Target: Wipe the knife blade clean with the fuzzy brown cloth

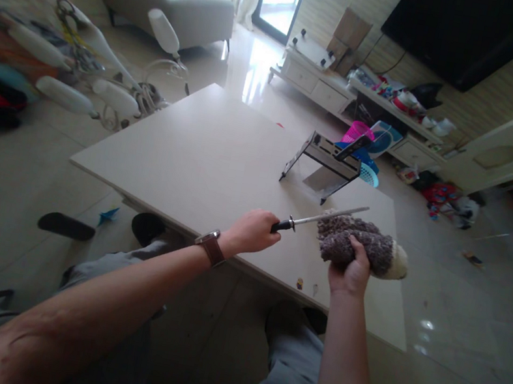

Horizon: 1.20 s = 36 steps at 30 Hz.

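My left hand (254, 231), with a brown-strapped watch on its wrist, is closed round the black handle of a sharpening steel (314, 219). The thin metal rod points right and slightly up, its tip over the far edge of a fluffy grey-brown cloth (351, 243). Whether rod and cloth touch, I cannot tell. My right hand (350, 271) grips that bundled cloth from below, thumb on top; a cream-coloured part sticks out at its right end. Both hands are above the white table (195, 148). Beyond them stands a black-and-grey metal frame (332, 156) on legs.
Two small scraps (300, 284) lie near the table's front edge. Pink and blue plastic baskets (359, 132) are on the floor behind the table. A chandelier-like fixture (68, 94) with white shades is at the left. A low cabinet (313, 83) lines the wall under a television (464, 30).
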Each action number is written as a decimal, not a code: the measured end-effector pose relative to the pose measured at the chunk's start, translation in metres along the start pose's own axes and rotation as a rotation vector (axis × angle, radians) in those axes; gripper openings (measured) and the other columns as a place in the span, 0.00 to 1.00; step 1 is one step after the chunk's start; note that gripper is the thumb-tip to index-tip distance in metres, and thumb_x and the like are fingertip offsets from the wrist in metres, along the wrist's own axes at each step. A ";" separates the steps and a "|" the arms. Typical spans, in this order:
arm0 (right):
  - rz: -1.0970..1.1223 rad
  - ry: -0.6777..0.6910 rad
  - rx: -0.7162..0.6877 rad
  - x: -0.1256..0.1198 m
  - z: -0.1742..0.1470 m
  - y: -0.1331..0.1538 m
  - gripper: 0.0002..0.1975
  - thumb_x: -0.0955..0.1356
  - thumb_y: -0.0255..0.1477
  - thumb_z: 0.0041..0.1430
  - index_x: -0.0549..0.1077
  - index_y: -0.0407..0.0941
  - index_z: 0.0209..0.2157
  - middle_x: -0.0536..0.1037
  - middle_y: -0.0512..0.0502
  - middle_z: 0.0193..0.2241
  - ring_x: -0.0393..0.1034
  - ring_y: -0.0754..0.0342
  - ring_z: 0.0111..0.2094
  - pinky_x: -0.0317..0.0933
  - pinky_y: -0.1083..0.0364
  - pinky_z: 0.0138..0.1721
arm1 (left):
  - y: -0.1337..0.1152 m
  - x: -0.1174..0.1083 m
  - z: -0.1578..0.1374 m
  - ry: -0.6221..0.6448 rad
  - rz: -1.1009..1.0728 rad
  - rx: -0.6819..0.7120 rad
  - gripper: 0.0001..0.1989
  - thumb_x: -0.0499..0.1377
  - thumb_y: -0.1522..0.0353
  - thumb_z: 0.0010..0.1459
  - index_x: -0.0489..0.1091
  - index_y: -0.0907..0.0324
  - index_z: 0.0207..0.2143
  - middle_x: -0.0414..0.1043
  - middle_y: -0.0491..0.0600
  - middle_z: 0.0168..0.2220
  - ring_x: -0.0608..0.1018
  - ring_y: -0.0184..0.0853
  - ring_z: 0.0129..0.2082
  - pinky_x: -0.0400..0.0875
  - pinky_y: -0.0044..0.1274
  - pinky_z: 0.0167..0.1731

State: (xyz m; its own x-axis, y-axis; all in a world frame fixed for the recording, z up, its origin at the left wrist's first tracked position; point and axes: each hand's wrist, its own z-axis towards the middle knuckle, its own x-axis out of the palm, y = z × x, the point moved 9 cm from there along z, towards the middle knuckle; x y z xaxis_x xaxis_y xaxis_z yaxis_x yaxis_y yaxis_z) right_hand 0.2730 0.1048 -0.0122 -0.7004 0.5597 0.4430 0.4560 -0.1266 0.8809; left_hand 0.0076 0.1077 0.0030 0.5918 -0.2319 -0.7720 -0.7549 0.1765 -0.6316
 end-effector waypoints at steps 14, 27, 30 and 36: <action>-0.073 0.119 0.223 0.042 -0.049 -0.057 0.21 0.81 0.25 0.37 0.78 0.43 0.38 0.84 0.51 0.34 0.80 0.55 0.34 0.78 0.57 0.36 | -0.021 0.015 -0.008 0.028 0.131 0.099 0.14 0.58 0.63 0.62 0.81 0.59 0.39 0.83 0.60 0.40 0.84 0.46 0.41 0.73 0.30 0.40; 0.045 -0.079 0.094 -0.001 0.001 -0.004 0.17 0.75 0.22 0.45 0.78 0.44 0.41 0.84 0.52 0.35 0.80 0.56 0.35 0.78 0.58 0.35 | -0.013 0.001 -0.005 0.018 0.202 0.135 0.14 0.57 0.64 0.60 0.83 0.56 0.35 0.83 0.58 0.34 0.83 0.44 0.35 0.67 0.29 0.33; 0.070 -0.168 0.069 -0.021 0.014 0.006 0.17 0.73 0.22 0.49 0.79 0.46 0.43 0.84 0.53 0.34 0.81 0.56 0.33 0.78 0.58 0.34 | -0.012 -0.001 -0.005 0.017 0.226 0.144 0.14 0.56 0.64 0.60 0.83 0.57 0.34 0.83 0.59 0.34 0.83 0.44 0.34 0.66 0.30 0.32; 0.074 -0.331 0.056 -0.058 0.032 0.008 0.14 0.72 0.25 0.52 0.78 0.47 0.42 0.84 0.53 0.34 0.81 0.56 0.31 0.78 0.57 0.30 | -0.008 -0.003 -0.006 0.020 0.261 0.112 0.14 0.56 0.65 0.58 0.83 0.58 0.34 0.83 0.60 0.35 0.83 0.45 0.34 0.65 0.30 0.31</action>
State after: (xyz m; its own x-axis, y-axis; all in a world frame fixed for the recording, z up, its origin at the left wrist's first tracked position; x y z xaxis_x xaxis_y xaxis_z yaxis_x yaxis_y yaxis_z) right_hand 0.3351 0.0978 -0.0360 -0.4523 0.7873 0.4190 0.5349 -0.1364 0.8338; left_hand 0.0101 0.1011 0.0109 0.3751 -0.1835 -0.9087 -0.8442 0.3373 -0.4166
